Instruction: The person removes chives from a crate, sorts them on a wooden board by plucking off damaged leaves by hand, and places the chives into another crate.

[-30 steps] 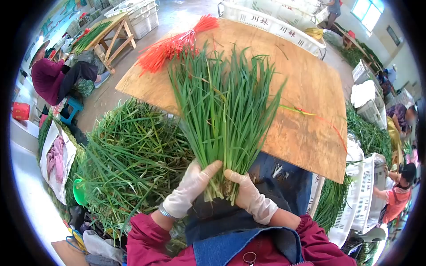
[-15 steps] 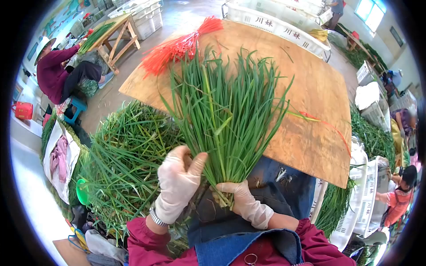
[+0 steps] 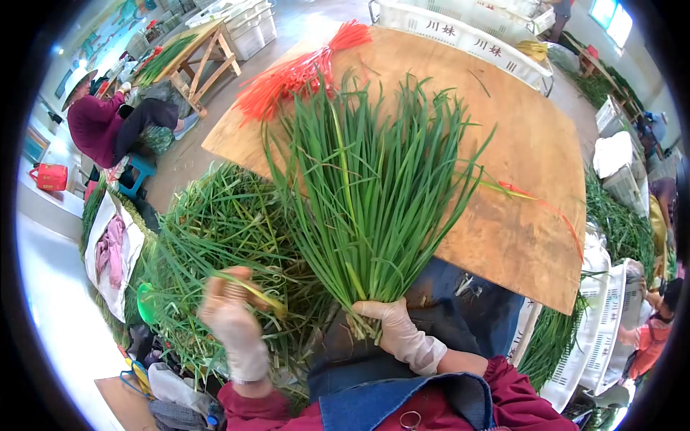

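Green bunch (image 3: 381,208) — right hand (image 3: 401,334) alone grips its base; left hand (image 3: 233,320) (blurred) has swung away, pinching a yellowed blade (image 3: 277,304) — likely sorted out.

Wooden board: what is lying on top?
A bundle of red strips lies at its far left, a loose strip at right. The held green bunch hides some surface between.

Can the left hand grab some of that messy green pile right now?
Probably yes: the left hand is over the messy green pile, with nothing seen blocking it, though it seems to be holding a yellowish leaf.
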Demonstrator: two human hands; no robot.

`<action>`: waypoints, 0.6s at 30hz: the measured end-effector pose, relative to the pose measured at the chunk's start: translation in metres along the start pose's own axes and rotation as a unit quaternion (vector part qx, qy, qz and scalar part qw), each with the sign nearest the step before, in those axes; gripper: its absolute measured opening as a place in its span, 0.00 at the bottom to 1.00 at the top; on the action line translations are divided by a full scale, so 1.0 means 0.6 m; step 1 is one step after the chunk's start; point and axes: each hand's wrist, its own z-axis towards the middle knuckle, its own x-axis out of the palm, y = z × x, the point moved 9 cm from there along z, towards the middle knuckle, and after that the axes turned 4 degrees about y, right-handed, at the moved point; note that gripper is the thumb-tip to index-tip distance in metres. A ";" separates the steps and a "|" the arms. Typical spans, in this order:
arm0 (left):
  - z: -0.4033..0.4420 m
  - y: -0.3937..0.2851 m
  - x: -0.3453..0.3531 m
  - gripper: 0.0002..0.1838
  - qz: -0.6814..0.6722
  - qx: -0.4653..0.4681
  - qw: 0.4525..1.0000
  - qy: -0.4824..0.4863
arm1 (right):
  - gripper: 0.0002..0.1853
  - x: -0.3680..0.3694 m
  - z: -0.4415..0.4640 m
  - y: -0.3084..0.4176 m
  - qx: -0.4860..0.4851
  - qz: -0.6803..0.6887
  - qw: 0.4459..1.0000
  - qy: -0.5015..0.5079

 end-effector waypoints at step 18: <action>0.146 -0.072 0.221 0.08 0.259 0.429 0.852 0.154 | 0.14 -0.014 -0.007 0.009 0.007 0.006 1.000 -0.009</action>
